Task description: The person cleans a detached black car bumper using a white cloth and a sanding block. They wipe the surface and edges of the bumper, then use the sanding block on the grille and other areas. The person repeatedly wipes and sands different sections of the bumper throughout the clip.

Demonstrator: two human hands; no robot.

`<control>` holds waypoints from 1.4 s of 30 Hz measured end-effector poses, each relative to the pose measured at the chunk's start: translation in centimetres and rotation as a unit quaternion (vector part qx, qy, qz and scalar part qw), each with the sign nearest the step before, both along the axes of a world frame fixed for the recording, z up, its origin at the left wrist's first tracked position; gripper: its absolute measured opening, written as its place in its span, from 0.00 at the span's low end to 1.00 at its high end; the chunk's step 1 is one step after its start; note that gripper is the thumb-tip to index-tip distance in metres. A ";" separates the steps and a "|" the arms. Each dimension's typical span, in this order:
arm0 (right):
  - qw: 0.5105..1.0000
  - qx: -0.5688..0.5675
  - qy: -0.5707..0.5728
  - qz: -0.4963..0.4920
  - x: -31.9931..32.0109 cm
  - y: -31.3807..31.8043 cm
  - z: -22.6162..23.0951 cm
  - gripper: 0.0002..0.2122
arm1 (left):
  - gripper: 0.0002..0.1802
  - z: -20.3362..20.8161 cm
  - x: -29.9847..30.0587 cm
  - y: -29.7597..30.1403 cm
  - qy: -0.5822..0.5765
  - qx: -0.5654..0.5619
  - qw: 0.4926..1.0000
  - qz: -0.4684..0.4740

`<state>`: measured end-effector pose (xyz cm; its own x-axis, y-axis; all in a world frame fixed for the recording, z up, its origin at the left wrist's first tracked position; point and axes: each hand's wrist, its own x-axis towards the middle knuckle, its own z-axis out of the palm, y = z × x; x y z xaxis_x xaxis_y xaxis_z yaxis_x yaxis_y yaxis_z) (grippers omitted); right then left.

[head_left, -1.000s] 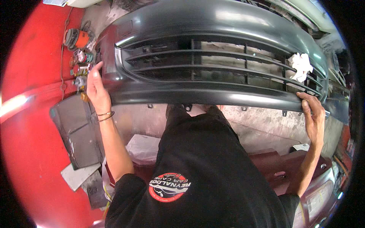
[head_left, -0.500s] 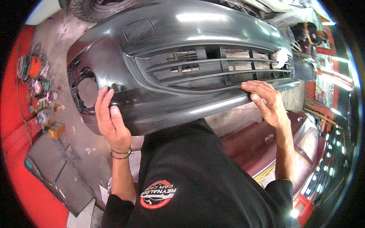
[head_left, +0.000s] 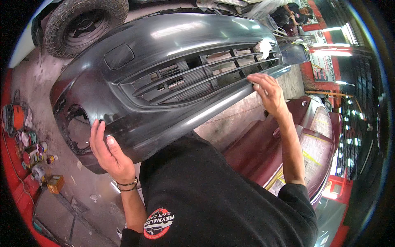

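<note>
A large black car bumper (head_left: 164,123) with a slatted grille lies across the view in front of me. My left hand (head_left: 112,155) rests with fingers outstretched on its left end, beside the fog-light opening (head_left: 78,129). A dark bracelet circles that wrist. My right hand (head_left: 267,94) is at the bumper's lower edge, below the right part of the grille. Its fingers are pressed together, with the thumb beneath; whatever lies under them is too hidden to name. A white crumpled piece (head_left: 264,48) sits at the grille's far right end.
A maroon car part (head_left: 263,154) with paper-masked lamps stands at right. Upper left is a tyre (head_left: 86,24). Along the left floor are an orange-black machine (head_left: 14,119), several cans and an orange box (head_left: 55,184). A dark panel lies lower left. Another person (head_left: 290,16) is at far upper right.
My view has swung, so the bumper appears more tilted and farther left. My right hand has slid rightward along the lower edge. The left hand stays near the fog-light opening.
</note>
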<state>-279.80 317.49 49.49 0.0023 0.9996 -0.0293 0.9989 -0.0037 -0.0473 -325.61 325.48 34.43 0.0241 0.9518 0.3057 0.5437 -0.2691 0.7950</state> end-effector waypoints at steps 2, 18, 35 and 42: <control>0.999 0.019 -0.020 -0.036 -1.2 0.1 -0.5 0.16 | 0.21 0.0 0.0 0.0 -0.018 0.008 1.000 0.000; 0.996 0.079 0.036 0.004 6.1 -0.9 -1.6 0.11 | 0.26 7.1 11.9 -1.9 -0.086 0.014 0.993 -0.083; 0.994 0.089 0.045 0.037 28.1 -3.1 -1.1 0.10 | 0.25 6.8 22.2 0.0 0.141 0.046 0.975 0.166; 0.952 0.050 0.229 0.195 10.6 0.0 -2.0 0.23 | 0.25 6.5 22.1 0.1 0.117 0.045 0.978 0.168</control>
<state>-269.21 317.47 47.46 -0.3603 0.9196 0.1567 0.7980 0.3908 -0.4587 -303.49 325.57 40.91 -0.2065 0.8873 0.4123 0.7782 -0.1065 0.6189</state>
